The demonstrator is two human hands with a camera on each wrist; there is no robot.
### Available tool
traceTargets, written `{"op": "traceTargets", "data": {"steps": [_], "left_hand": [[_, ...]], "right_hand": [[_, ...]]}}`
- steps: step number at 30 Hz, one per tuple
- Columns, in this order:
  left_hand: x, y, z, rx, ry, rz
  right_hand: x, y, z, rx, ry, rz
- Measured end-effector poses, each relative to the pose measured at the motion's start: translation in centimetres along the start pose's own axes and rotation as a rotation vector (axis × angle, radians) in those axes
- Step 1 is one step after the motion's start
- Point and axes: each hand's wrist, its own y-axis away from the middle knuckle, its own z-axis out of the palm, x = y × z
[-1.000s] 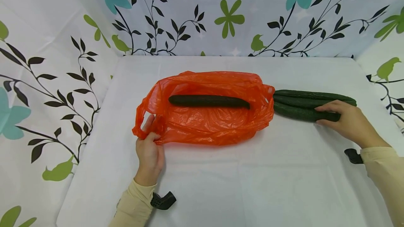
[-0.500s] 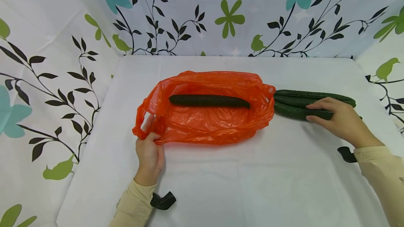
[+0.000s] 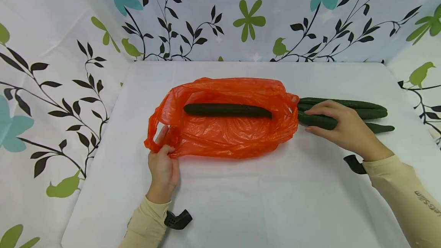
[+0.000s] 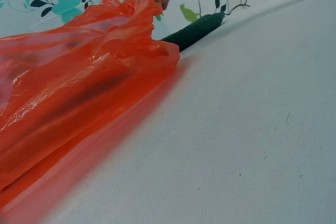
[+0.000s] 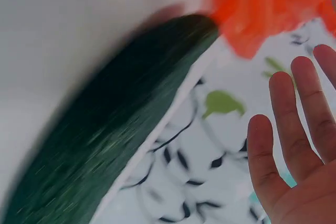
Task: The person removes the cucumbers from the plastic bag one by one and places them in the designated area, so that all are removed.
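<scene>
1. Nearest, the left hand [image 3: 164, 167] pinches the lower left edge of an orange-red plastic bag [image 3: 220, 137], which lies spread on the white table [image 3: 241, 202]. The bag looks thin, light and limp; its doubled rim or handle should tear least.
2. Further right, the right hand [image 3: 348, 125] reaches over the front cucumber [image 3: 318, 121], fingers loosely straight, without a firm grip. This cucumber seems stiff, fairly weighty, perhaps slick; mid-length should balance best.
3. The bagged cucumber [image 3: 227, 110] lies uncovered in the bag's open mouth, also best lifted by its middle.
4. Behind the front one, two rear cucumbers [image 3: 372, 106] lie side by side, their left ends meeting the bag.
</scene>
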Motion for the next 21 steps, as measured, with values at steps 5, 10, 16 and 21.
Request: {"op": "traceTargets", "data": {"steps": [5,10,16,21], "left_hand": [[0.0,0.0,0.1,0.0,0.01,0.003],[0.0,0.0,0.1,0.005,0.027,0.003],[-0.1,0.0,0.1,0.0,0.018,0.021],[-0.1,0.0,0.1,-0.009,0.007,0.033]], "right_hand": [[-2.3,-1.7,1.3,-0.007,-0.065,-0.129],[-4.8,-3.2,2.5,-0.003,-0.102,-0.205],[-7.6,-5.1,3.7,0.023,-0.13,-0.287],[-9.6,-6.6,4.7,0.008,-0.145,-0.372]]}}
